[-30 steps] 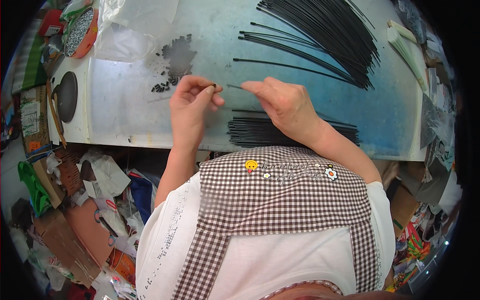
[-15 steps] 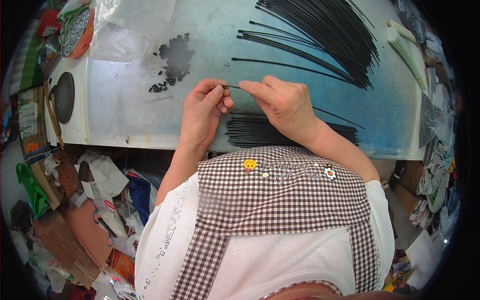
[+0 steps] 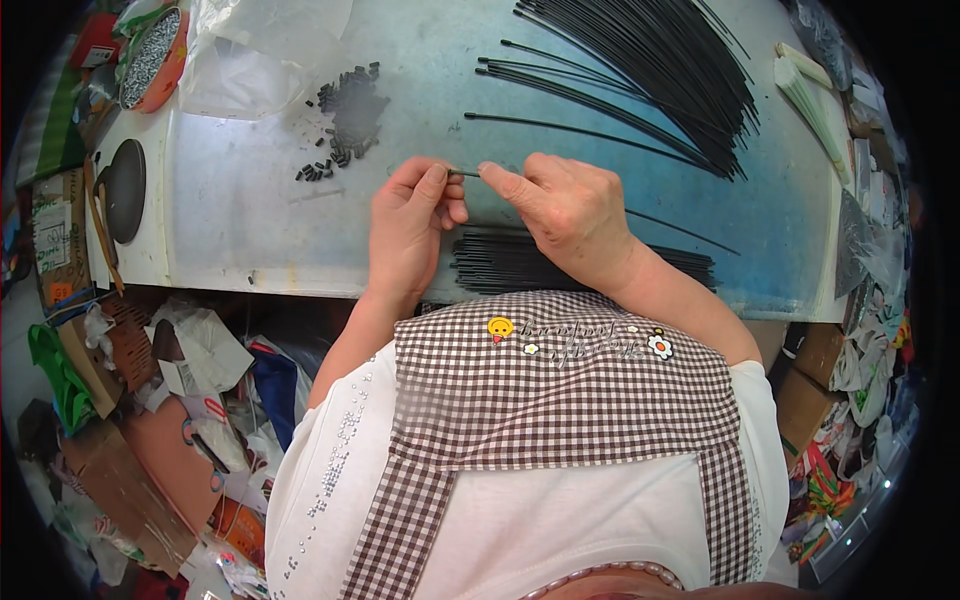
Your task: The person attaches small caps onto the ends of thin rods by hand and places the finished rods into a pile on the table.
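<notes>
A thin black rod (image 3: 469, 174) bridges the gap between the two hands: the left hand (image 3: 408, 210) pinches at its near end with thumb and forefinger, though what the fingertips cover is too small to tell, while the right hand (image 3: 572, 208) pinches it farther along, its tail emerging beyond that wrist. Short black pieces (image 3: 352, 112) lie beyond the left hand, a rod bundle (image 3: 498, 262) just below the right.
</notes>
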Demonstrator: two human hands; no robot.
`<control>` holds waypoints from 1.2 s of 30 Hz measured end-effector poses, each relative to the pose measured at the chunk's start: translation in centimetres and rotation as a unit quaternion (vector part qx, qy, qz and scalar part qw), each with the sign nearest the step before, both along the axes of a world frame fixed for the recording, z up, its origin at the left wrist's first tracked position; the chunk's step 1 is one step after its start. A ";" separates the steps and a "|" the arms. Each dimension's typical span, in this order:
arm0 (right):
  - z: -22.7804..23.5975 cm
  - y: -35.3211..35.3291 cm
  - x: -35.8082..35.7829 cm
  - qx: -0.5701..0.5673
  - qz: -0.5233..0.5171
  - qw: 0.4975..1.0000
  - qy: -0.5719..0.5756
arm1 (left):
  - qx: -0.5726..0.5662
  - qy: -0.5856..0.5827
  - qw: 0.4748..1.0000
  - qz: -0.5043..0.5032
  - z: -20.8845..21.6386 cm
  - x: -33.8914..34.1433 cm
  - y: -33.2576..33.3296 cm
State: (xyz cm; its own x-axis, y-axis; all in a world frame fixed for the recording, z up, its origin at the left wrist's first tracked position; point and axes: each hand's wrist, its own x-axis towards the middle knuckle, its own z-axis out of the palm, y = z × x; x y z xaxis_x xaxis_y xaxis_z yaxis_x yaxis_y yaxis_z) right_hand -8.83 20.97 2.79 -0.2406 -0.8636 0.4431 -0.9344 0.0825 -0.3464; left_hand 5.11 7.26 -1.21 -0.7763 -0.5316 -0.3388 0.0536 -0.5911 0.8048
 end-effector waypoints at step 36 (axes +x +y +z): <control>-1.1 2.1 0.9 0.178 0.106 0.976 0.071 | -0.652 -0.153 0.739 0.068 0.6 -0.6 -5.2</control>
State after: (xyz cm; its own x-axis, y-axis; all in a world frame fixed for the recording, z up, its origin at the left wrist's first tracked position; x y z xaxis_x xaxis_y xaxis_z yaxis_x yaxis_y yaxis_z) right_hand -7.97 23.08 1.66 0.0024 -0.9926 0.1216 -0.9801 -0.0265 -0.1968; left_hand 4.55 2.08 -0.57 -0.6780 -0.6275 0.3828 -0.2616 0.6927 0.6721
